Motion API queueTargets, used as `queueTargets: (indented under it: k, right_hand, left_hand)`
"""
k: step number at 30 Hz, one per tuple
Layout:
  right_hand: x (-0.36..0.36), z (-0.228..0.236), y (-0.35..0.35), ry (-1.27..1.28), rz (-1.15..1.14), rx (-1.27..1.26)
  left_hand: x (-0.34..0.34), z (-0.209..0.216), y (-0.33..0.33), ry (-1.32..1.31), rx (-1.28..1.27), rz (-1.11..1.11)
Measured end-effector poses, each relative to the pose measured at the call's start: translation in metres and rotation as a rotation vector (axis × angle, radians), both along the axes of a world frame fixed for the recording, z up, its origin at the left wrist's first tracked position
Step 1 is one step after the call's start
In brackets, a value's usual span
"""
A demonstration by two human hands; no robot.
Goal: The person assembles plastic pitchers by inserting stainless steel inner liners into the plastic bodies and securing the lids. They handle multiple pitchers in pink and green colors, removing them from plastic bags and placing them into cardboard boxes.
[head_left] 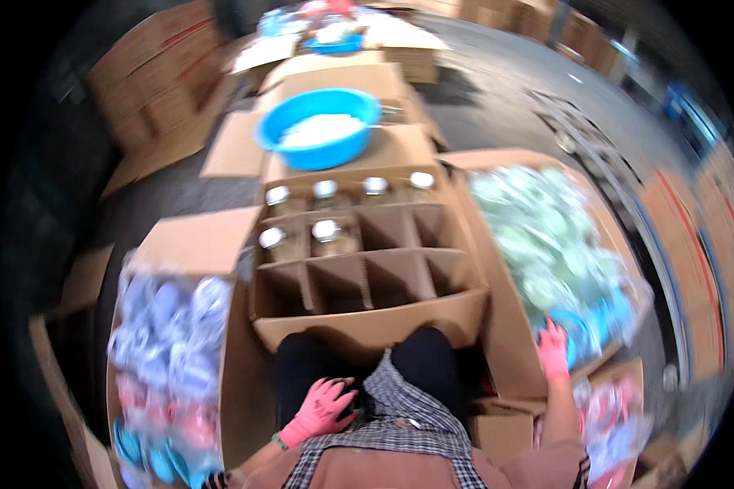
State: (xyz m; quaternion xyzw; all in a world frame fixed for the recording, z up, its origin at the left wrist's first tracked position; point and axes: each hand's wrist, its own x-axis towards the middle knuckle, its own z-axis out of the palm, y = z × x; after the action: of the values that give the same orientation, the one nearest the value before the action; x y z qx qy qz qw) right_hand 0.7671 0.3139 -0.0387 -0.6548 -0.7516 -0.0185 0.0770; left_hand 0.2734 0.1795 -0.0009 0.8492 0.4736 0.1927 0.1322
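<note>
- Divided carton [371, 326], centre, before the person's knees: lidded clear jars [326, 236], pale caps up, one in each of four far-row compartments and in the two leftmost of the middle row.
- Right carton [501, 326]: pale green pieces [538, 236] in clear plastic; blue pieces [577, 332] at its near end.
- Right hand [554, 349], pink-gloved: at the blue pieces, fingers forward; whether they grip cannot be told.
- Left hand [322, 407], pink-gloved: over the lap, fingers loosely spread.
- Left carton [245, 375]: bagged lilac pieces [167, 330], then pink pieces [171, 411], teal pieces [159, 458] nearest.
- Blue basin [326, 153], beyond the divided carton: white contents [322, 129], blurred.
- Lower-right carton [634, 375]: bagged pink and lilac pieces [616, 407].
</note>
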Motion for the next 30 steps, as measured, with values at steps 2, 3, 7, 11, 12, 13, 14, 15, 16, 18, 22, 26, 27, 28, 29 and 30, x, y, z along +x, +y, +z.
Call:
queueTargets:
  k: [2,3,7,11,12,13,14,15,16,18,22,26,27,28,29,30]
  right_hand:
    - [0.018,-0.022,0.003,-0.068,0.041,0.046]
    - [0.02,-0.024,0.008,-0.081,0.007,-0.033]
    - [0.017,-0.026,0.012,-0.147,0.108,0.108]
    - [0.018,-0.016,0.016,-0.211,0.035,-0.125]
    - [0.02,-0.017,0.018,-0.217,0.018,-0.157]
    - [0.022,-0.018,0.019,-0.255,0.012,-0.18]
    - [0.024,-0.018,0.019,-0.292,0.004,-0.203]
    - [0.026,-0.019,0.019,-0.33,-0.008,-0.227]
    - [0.026,-0.019,0.017,-0.346,0.026,-0.136]
    - [0.026,-0.017,0.026,-0.399,0.054,-0.219]
    - [0.011,-0.008,0.045,-0.789,-0.039,-0.334]
    - [0.007,-0.005,0.052,-0.99,-0.05,-0.366]
    - [0.003,-0.007,0.056,-0.99,-0.058,-0.392]
    - [0.0,-0.005,0.062,-0.992,-0.066,-0.417]
    - [0.003,-0.012,0.064,-0.987,-0.075,-0.451]
    - [0.027,-0.027,0.067,-0.985,-0.116,-0.474]
  left_hand:
    - [-0.002,0.001,-0.001,-0.02,0.031,-0.002]
    - [-0.003,0.001,-0.004,-0.022,0.033,0.021]
    - [-0.006,-0.014,-0.013,-0.041,0.018,0.059]
    - [-0.006,-0.021,-0.013,-0.093,0.022,0.049]
    - [-0.005,-0.022,-0.013,-0.118,0.057,0.059]
    - [-0.004,-0.024,-0.011,-0.116,0.039,0.057]
    - [-0.004,-0.025,-0.01,-0.115,0.02,0.052]
    - [-0.004,-0.027,-0.011,-0.114,0.0,0.044]
    - [-0.003,-0.027,-0.009,-0.118,-0.011,0.043]
    - [-0.005,-0.027,-0.011,-0.118,-0.026,0.047]
    - [-0.005,-0.031,-0.009,-0.105,0.069,0.047]
    - [-0.005,-0.02,-0.005,-0.09,0.024,0.032]
    - [-0.005,-0.021,-0.006,-0.084,0.032,0.031]
    - [-0.005,-0.022,-0.005,-0.079,0.042,0.031]
    - [-0.005,-0.022,-0.004,-0.069,0.044,0.025]
    - [-0.003,-0.021,-0.002,-0.085,0.058,0.0]
